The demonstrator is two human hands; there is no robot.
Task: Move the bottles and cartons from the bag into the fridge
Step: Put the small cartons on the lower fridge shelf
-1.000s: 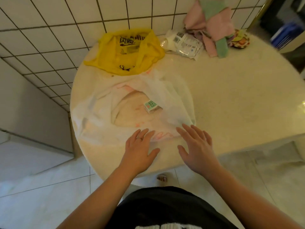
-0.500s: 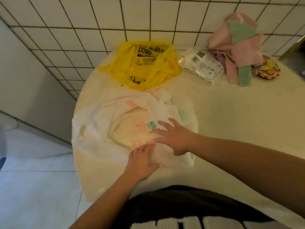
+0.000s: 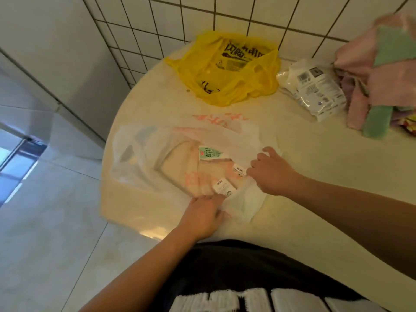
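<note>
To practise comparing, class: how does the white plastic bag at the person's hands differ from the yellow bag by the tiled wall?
The white bag is translucent with faded orange print; the yellow bag is bright with black print. The white bag lies nearest the person; the yellow bag sits by the wall. Left hand and right hand grip the white bag; no hand touches the yellow bag. Both are thin plastic, on one table.

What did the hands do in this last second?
Both hands reached further onto the white bag. The left hand now grips its near edge and the right hand its right side, spreading the mouth so more cartons show. The yellow bag and cloths stayed put.
</note>
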